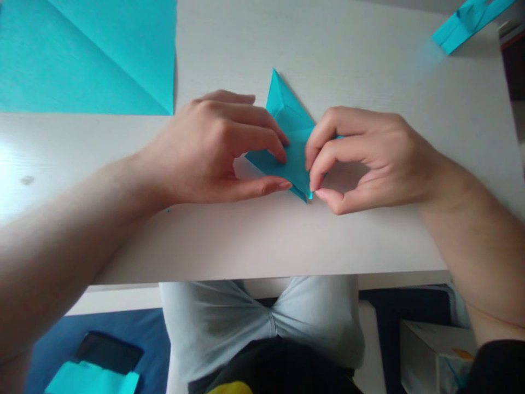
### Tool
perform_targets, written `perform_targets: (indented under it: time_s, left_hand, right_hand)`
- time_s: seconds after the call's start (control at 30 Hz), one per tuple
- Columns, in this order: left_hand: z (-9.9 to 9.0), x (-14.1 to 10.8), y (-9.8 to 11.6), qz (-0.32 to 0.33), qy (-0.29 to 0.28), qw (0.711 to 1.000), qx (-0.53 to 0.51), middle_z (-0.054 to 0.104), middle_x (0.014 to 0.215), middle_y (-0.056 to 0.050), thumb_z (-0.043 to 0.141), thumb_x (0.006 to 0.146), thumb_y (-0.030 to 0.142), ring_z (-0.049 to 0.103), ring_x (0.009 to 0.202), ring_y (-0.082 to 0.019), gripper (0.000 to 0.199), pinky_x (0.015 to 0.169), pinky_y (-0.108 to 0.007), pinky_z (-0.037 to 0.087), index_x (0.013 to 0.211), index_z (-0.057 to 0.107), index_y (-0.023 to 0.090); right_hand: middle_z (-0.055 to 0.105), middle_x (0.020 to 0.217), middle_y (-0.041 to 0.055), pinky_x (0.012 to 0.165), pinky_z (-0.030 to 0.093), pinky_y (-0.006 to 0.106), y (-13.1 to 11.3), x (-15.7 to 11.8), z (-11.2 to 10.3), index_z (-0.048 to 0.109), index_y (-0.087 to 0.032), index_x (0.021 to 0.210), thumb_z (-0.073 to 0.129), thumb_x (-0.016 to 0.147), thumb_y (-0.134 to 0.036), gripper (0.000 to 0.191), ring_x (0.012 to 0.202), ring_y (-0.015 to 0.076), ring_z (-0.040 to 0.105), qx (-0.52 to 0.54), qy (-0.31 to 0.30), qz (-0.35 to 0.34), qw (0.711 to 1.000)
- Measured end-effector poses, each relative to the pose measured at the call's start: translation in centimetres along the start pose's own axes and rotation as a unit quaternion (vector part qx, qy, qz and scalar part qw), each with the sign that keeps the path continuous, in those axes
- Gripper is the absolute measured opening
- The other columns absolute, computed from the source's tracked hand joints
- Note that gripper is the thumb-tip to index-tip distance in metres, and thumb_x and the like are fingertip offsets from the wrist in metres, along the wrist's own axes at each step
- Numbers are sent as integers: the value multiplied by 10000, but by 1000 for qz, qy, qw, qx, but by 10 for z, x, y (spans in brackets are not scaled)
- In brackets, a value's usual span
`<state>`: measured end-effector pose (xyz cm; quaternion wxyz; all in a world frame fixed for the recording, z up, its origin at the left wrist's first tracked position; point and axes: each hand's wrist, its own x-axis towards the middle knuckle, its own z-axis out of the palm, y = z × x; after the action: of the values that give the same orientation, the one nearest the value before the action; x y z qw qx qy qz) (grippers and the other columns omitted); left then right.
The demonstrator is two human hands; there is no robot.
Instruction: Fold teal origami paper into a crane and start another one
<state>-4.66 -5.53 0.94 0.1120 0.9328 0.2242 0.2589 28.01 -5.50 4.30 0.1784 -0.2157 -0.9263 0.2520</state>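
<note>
A small piece of folded turquoise paper [299, 143] lies on the white table between my two hands, its sharp tip pointing away from me. My left hand [229, 145] holds it from the left, with fingertips pressed on its upper face and the thumb against its near edge. At the lower right corner, my right hand [365, 156] pinches the paper between thumb and bent fingers. Two layers stand slightly apart at the near point. My right fingers hide part of the right side.
A large creased turquoise sheet [123, 60] lies at the far left. A folded turquoise paper piece [459, 33] sits at the far right corner. Below the table's front edge are a dark phone [109, 350], more turquoise paper [92, 378] and a white box [426, 355].
</note>
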Motion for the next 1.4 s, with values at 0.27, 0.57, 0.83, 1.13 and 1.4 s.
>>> perform_targets:
  time_s: [0.27, 0.57, 0.83, 1.13, 1.4]
  left_hand:
    - [2, 4, 13, -57, 9, 998, -27, 975, 1246, -102, 822, 1161, 550, 916, 1142, -380, 299, 1147, -581, 691, 1240, 878, 266]
    - [4, 5, 19, -76, 15, 997, 0, 928, 1159, -99, 618, 1225, 287, 881, 1055, -290, 173, 1067, -481, 668, 1192, 783, 248]
    - [11, -1, 18, -137, 54, 989, 5, 917, 1154, -73, 548, 1227, 272, 851, 929, -234, 132, 801, -379, 570, 1301, 655, 252]
    - [9, 1, 11, -157, 68, 985, -11, 898, 1154, -95, 549, 1246, 353, 843, 973, -254, 146, 867, -439, 648, 1226, 667, 270]
    - [7, -1, 11, -185, 23, 982, 21, 913, 1268, -90, 675, 1146, 379, 885, 1079, -281, 241, 967, -439, 695, 1331, 799, 289]
  right_hand:
    - [849, 1268, 77, 1051, 700, 503, -3, -1, 4, 832, -295, 1065, 762, 1144, -148, 181, 1120, 282, 823, -26, 96, -18, 995]
    - [880, 1186, 101, 1083, 610, 584, 13, 7, 14, 810, -285, 1098, 749, 1118, -377, 112, 1158, 345, 819, -47, 223, -60, 972]
    - [907, 984, -15, 968, 469, 593, 7, -5, -4, 872, -337, 1065, 876, 1131, -270, 94, 851, 303, 746, -249, 151, -100, 951]
    - [919, 1167, 69, 841, 540, 461, 19, -1, 2, 875, -268, 1352, 737, 1193, -195, 222, 986, 300, 817, -252, 15, -94, 963]
    - [873, 1081, 75, 841, 586, 467, 10, -1, 1, 863, -252, 1330, 612, 1245, -161, 280, 933, 293, 802, -243, 37, -68, 967]
